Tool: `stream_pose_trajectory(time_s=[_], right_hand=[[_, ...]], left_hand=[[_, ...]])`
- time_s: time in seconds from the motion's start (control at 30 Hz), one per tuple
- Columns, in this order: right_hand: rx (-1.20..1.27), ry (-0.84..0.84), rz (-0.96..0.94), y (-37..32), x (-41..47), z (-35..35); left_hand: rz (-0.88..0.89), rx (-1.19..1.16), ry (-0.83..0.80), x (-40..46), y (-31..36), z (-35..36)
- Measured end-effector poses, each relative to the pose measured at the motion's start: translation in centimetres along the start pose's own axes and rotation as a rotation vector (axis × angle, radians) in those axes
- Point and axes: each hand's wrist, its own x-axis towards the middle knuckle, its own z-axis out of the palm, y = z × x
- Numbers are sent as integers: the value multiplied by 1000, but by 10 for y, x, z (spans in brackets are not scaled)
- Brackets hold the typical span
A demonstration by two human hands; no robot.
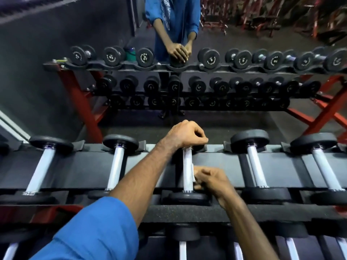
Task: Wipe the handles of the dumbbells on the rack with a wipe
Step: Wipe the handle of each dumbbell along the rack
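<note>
Left hand [185,135] curled over centre dumbbell's far head [200,147]; right hand [211,182] pinching wipe [192,172] against its handle [187,171]

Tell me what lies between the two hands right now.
Head view: a bare stretch of the middle dumbbell's handle runs between the left hand on the far head and the right hand holding a wipe.

A mirror [47,53] behind reflects red gym frames [262,15] and a green bottle [130,54].
</note>
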Motion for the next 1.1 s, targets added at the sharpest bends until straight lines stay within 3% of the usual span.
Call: stream_pose_trajectory(time_s=[0.07, 0.2, 0.37, 0.47, 0.6, 0.87, 1.1], right_hand=[[42, 5, 8, 0, -9, -2], [77, 176, -122, -24, 11, 12], [-275, 270, -149, -10, -8, 13], [-355, 309, -121, -2, -20, 17], [-450, 457, -247, -33, 0, 32], [-592, 424, -167, -11, -44, 40], [-609, 521, -253, -49, -9, 54]], left_hand=[[-8, 3, -4, 0, 2, 0], [-19, 12, -25, -2, 5, 0], [-38, 2, -18, -4, 5, -2], [-32, 9, -30, -2, 7, -4], [-48, 4, -32, -4, 6, -3], [-40, -9, 11, -4, 2, -2], [-45, -10, -5, -5, 2, -2]])
